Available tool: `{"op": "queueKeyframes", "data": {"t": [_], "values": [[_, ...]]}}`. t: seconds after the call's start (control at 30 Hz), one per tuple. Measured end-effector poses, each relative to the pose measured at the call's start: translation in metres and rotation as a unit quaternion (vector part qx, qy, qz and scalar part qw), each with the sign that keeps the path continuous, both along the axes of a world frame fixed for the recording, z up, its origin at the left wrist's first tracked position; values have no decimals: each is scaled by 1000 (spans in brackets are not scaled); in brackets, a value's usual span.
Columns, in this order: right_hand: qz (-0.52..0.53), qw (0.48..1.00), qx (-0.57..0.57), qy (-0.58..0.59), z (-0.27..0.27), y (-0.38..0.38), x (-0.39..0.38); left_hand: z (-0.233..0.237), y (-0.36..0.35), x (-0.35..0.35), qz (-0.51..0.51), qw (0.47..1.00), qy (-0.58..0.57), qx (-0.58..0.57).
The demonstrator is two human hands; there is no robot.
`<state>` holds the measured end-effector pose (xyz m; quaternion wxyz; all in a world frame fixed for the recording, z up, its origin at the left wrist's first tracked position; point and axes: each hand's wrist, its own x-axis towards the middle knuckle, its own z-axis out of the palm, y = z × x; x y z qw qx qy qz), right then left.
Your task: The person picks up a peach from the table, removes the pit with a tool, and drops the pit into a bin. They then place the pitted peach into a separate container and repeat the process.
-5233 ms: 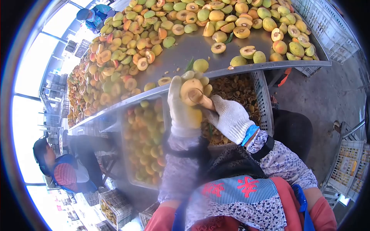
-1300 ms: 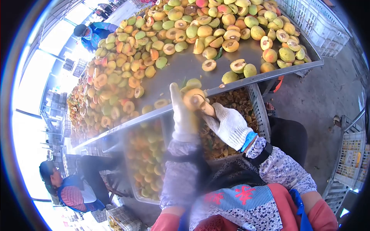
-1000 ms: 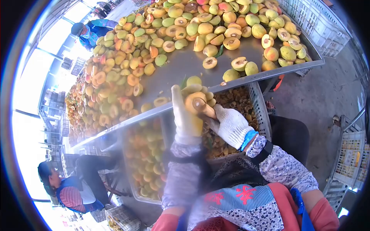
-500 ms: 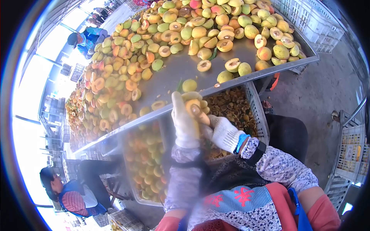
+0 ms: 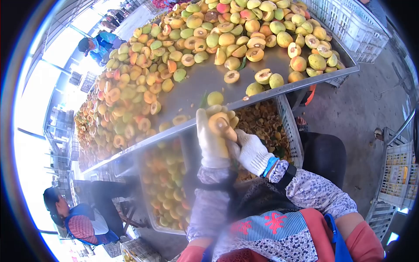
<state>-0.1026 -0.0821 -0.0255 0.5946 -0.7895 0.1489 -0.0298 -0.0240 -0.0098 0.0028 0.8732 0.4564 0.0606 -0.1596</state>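
Note:
My left hand (image 5: 213, 142), in a white glove, cups a cut peach half (image 5: 218, 122) with its hollow face up, just off the table's front rim. My right hand (image 5: 254, 153), also gloved, is closed beside it. A tan, rounded piece reaches from the right fingers to the peach's centre; I cannot tell whether it is a tool or a covered thumb. Just beyond the left fingertips a greenish peach (image 5: 214, 98) rests on the metal table (image 5: 198, 83). Many halved peaches (image 5: 255, 54) lie heaped behind it, cut faces showing on some.
Below the table edge, a white crate (image 5: 291, 131) holds brown pits and scraps. Left of my arm, another crate holds peaches (image 5: 168, 196). White crates (image 5: 349, 30) stack at the back right. A seated person (image 5: 83, 218) is at left; another person (image 5: 98, 46) stands beyond the table.
The right wrist has turned and shifted slightly left against the peach half. My left hand keeps its hold, and the view has moved a little.

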Motion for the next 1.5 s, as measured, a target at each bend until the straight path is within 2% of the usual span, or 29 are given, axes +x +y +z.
{"op": "queueKeyframes", "data": {"t": [0.17,0.23,0.3,0.4,0.43,0.47,0.53,0.57,0.63,0.67,0.73,0.77,0.87,0.9,0.93,1.03,1.1,1.13,1.17,1.23,1.3,1.37,1.4,1.43,1.5], "values": [[19,999,-23,18,4,-5,1,-1,2,-2,-19,1000,-17,3],[41,996,-51,68,17,-6,-3,-1,11,3,-37,999,-13,12],[54,996,-43,62,10,-6,-6,-2,23,13,-161,973,-45,161],[71,997,2,34,-4,-5,-6,8,26,13,-191,965,-16,179],[77,996,40,13,-8,-4,-6,10,22,7,-191,965,-14,180],[78,996,42,14,-9,-2,-8,12,13,-2,-127,981,-50,137],[78,990,116,-25,-7,-1,-7,7,5,-3,-38,994,-70,76],[80,990,116,-28,-6,-2,-6,2,4,-3,-16,990,-112,82],[137,976,163,49,-6,-3,-7,-7,9,-1,1,997,-50,64],[153,979,119,56,5,-6,-7,-8,12,0,5,997,-46,66],[159,981,103,32,3,-11,-5,-7,18,7,-68,990,-71,97],[164,978,118,39,3,-13,-5,-7,18,9,-63,991,-68,98],[177,928,288,156,7,-16,-11,4,19,13,-149,977,-41,145],[157,870,379,272,21,-17,-12,1,22,19,-177,969,-63,158],[160,870,374,278,24,-17,-14,6,25,16,-184,964,-73,180],[142,871,350,313,33,-19,-11,-6,33,27,-266,952,-92,120],[169,826,439,309,34,-21,-12,-4,36,23,-259,959,-108,44],[165,815,469,298,31,-20,-14,-5,34,19,-244,967,-72,-18],[173,814,465,302,31,-18,-14,-5,33,16,-227,970,-37,-82],[143,875,375,269,31,-14,-16,-5,32,18,-226,971,-72,-12],[128,914,293,249,25,-14,-17,-8,31,17,-230,970,-58,-46],[108,949,226,189,12,-11,-19,-8,24,11,-218,960,40,-169],[150,985,83,31,-9,-14,-18,-8,20,8,-197,957,59,-205],[139,979,-88,-123,-30,-16,-17,-25,15,21,-227,903,73,-357],[174,966,-116,-155,-28,-7,-21,-30,21,41,-143,913,42,-380]]}}
